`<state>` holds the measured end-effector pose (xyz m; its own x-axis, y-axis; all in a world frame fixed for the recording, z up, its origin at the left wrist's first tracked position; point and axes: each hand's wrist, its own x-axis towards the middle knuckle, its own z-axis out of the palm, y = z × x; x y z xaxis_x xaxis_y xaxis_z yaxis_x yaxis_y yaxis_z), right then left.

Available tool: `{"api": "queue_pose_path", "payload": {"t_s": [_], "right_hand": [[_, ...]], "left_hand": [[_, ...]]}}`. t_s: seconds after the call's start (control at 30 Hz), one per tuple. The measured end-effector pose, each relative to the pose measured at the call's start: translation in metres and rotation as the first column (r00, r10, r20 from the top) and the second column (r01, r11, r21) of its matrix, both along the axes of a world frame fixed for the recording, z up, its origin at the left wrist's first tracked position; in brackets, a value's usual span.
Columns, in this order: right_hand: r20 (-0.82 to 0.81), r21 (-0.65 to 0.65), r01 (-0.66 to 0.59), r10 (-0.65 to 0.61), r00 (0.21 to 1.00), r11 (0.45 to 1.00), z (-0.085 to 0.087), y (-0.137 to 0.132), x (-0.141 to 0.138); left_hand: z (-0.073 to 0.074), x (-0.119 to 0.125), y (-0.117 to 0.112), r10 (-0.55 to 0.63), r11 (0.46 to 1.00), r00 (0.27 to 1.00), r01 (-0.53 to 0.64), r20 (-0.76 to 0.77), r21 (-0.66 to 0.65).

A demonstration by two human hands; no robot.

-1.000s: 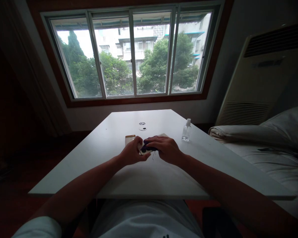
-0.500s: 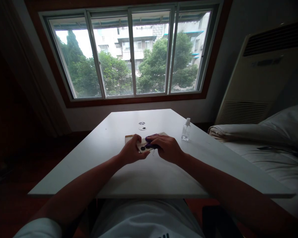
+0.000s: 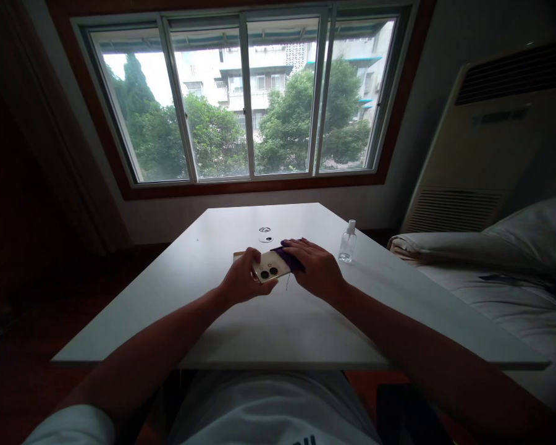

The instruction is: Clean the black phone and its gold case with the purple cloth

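Note:
My left hand [image 3: 241, 277] grips the camera end of a pale smartphone [image 3: 272, 264], thumb on its back and fingers around the edge. Two large dark lenses face up near that hand. Over the phone's other end, my right hand [image 3: 315, 267] presses a dark purple cloth [image 3: 288, 256], its fingers wrapped over it. A loose thread hangs from the cloth. Behind the left hand, the edge of a flat, light-coloured object [image 3: 238, 254] shows; its kind is hidden.
On the white table [image 3: 241, 334] stands a clear bottle [image 3: 347, 244] with a white cap, right of my hands. A small round disc [image 3: 265, 238] and a dark ring-like mark [image 3: 264, 229] lie beyond the phone. A bed [image 3: 482, 296] adjoins the table's right side.
My right hand and the cloth have slid right along the phone, away from the lenses, uncovering more of its back. The left hand keeps its hold.

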<state>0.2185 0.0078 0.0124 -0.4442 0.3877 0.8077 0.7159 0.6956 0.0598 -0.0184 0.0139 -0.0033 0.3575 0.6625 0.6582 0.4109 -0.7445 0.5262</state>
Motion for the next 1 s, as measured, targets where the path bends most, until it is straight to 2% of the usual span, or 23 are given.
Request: {"api": "queue_pose_path", "payload": {"t_s": [0.27,0.43,0.63,0.9,1.0], "right_hand": [[0.068,0.052,0.079,-0.082,0.994,0.996,0.003,-0.002,-0.004],[0.049,0.041,0.094,-0.096,0.994,0.995,0.001,0.002,-0.004],[0.003,0.007,0.110,-0.110,0.994,0.994,-0.004,0.009,-0.001],[-0.041,-0.004,0.144,-0.144,0.989,0.990,-0.005,0.012,0.003],[-0.044,-0.007,0.156,-0.156,0.987,0.988,-0.003,0.012,0.003]], "left_hand": [[0.007,0.000,-0.003,-0.022,0.992,1.000,0.023,-0.004,0.127],[0.011,0.002,-0.005,-0.012,0.994,1.000,0.010,0.018,0.106],[0.007,0.002,-0.003,-0.038,0.996,0.999,0.039,-0.004,0.085],[0.005,0.002,-0.002,0.022,0.995,1.000,-0.021,-0.004,0.098],[0.004,0.004,-0.002,0.047,0.997,0.999,-0.049,0.027,0.059]]}}
